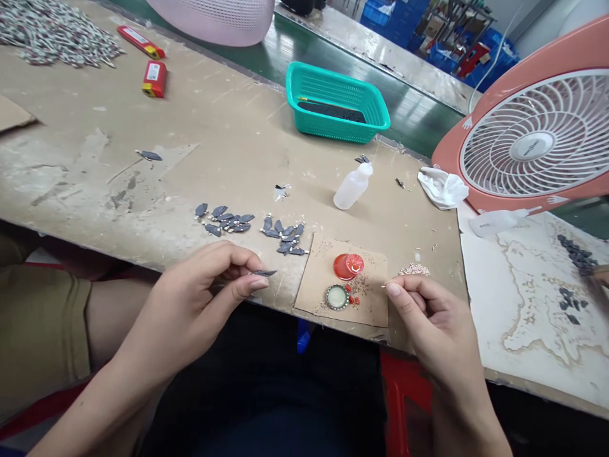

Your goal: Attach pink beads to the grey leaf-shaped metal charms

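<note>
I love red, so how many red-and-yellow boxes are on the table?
2. One box lies at the far left of the table, the other box just nearer you. More could be hidden.

Dark piece [264,273]: matt grey, material unclear
Cap [348,266]: glossy red plastic
Card [373,298]: rough brown cardboard
Bottle [353,187]: translucent matt plastic
Basket [314,120]: glossy teal plastic
Rag [442,188]: soft white cloth
Fan [561,57]: smooth coral plastic

The person wears dark clothing [261,397]; both hands [202,298] are bare.

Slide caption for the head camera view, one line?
Left hand pinches a dark grey leaf-shaped piece; right hand holds a thin stick beside a cardboard square.
</note>
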### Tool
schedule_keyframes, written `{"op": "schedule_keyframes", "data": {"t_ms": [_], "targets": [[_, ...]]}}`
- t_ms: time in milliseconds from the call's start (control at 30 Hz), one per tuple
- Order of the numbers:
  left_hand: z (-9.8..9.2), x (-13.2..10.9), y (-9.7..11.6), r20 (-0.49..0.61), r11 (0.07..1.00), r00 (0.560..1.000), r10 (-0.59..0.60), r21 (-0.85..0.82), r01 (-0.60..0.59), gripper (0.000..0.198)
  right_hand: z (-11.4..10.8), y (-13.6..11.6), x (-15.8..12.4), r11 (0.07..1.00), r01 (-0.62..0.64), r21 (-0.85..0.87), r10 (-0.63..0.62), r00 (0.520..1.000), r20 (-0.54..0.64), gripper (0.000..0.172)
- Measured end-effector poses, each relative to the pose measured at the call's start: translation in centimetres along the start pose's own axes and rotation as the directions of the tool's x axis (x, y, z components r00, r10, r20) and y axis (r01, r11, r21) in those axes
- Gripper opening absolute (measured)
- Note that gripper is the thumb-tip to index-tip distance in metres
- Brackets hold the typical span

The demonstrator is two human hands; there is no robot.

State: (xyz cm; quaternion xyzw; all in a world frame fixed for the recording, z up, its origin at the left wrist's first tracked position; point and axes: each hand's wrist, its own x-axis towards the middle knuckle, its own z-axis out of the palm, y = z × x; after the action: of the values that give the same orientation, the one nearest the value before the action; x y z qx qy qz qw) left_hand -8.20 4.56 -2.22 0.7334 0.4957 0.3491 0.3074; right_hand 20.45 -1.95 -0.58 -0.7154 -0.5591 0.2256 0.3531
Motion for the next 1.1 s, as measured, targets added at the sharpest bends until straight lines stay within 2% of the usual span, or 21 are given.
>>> {"op": "schedule_keyframes", "data": {"t_ms": [100,233,367,467,567,633,700,867,1100], "targets": [[0.4,-0.4,0.7,-0.032,0.987,0.997,-0.073,-0.144,0.068,0.002,0.2,0.5,-0.4,0.983,0.083,-0.163,-0.087,0.996,-0.017,0.022],[1.1,-0.8,1.5,-0.032,0.946,0.99,-0.135,-0.303,0.12,0.009,0.8,0.5,-0.8,0.898,0.198,-0.394,-0.214,0.977,0.003,0.021],[1.6,-0.9,2.0,0.028,0.918,0.99,-0.14,-0.371,0.14,0.013,0.9,0.4,-1.1,0.856,0.226,-0.465,-0.241,0.97,0.028,0.019],[2.0,-0.8,2.7,0.101,0.887,0.983,-0.156,-0.424,0.185,0.01,0.4,0.2,-1.5,0.923,0.2,-0.329,-0.221,0.975,-0.027,0.016],[2.8,-0.8,3.8,0.201,0.823,0.962,-0.183,-0.505,0.262,0.007,0.1,-0.7,-2.6,0.997,0.083,0.006,-0.081,0.991,-0.105,0.01],[3.5,-0.8,4.7,0.264,0.78,0.946,-0.19,-0.545,0.309,0.005,0.3,-1.5,-3.6,0.977,0.028,0.211,-0.002,0.992,-0.124,0.006],[4.1,-0.9,5.5,0.294,0.759,0.936,-0.195,-0.558,0.334,0.005,0.7,-2.5,-4.4,0.944,0.047,0.328,0.002,0.989,-0.15,0.005],[4.7,-1.2,6.5,0.299,0.776,0.936,-0.185,-0.541,0.326,0.006,1.9,-4.3,-5.1,0.93,0.143,0.339,-0.093,0.982,-0.162,0.008],[4.9,-1.6,6.8,0.323,0.788,0.932,-0.164,-0.525,0.321,0.006,2.0,-4.2,-4.8,0.933,0.231,0.275,-0.2,0.97,-0.135,0.012]]}}
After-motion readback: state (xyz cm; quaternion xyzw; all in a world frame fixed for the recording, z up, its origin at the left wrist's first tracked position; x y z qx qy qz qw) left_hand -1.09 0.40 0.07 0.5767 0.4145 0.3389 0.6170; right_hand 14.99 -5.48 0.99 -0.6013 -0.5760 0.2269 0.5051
